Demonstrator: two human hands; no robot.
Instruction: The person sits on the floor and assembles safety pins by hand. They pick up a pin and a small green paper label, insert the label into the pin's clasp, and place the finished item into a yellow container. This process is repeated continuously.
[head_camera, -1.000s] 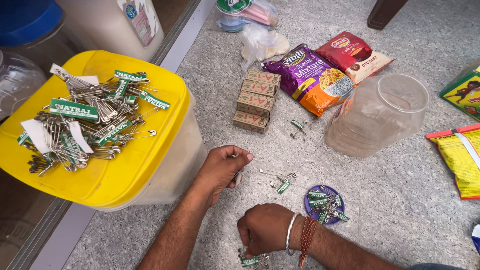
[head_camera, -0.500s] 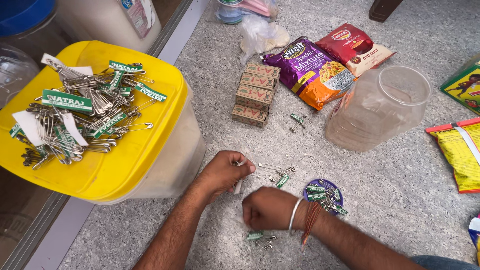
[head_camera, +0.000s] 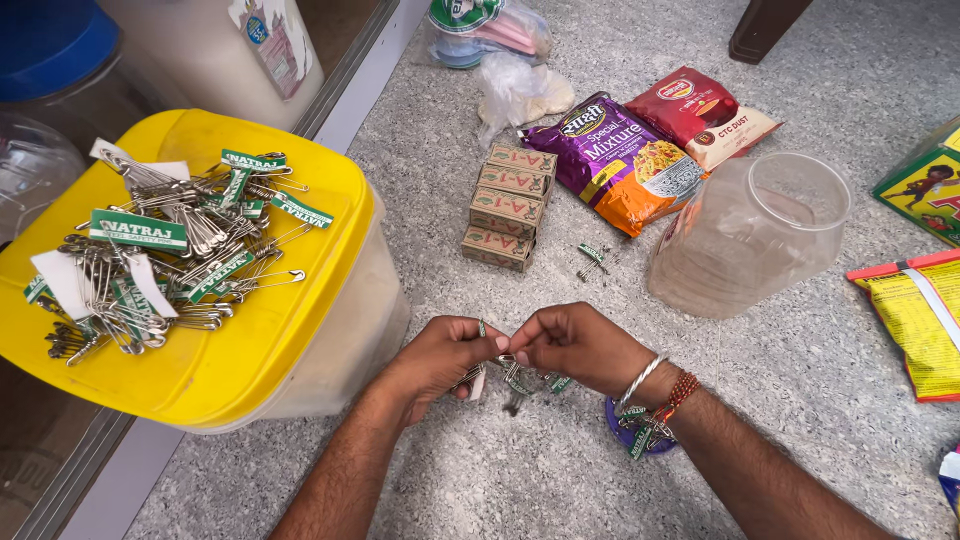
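My left hand (head_camera: 435, 360) and right hand (head_camera: 580, 345) meet fingertip to fingertip over the speckled grey stone floor (head_camera: 800, 390), both pinching one small bunch of silver metal safety pins with green paper tags (head_camera: 505, 368), which hangs between and just below the two grips. Just beyond my right wrist lies a small round purple lid holding more tagged pins (head_camera: 640, 432); ahead of the grip stands a stack of small brown cardboard boxes (head_camera: 508, 205), farther right a clear plastic jar on its side (head_camera: 750, 235). To the left of my left hand, a yellow plastic tub lid (head_camera: 270, 330) bears a heap of tagged safety pins (head_camera: 165, 265).
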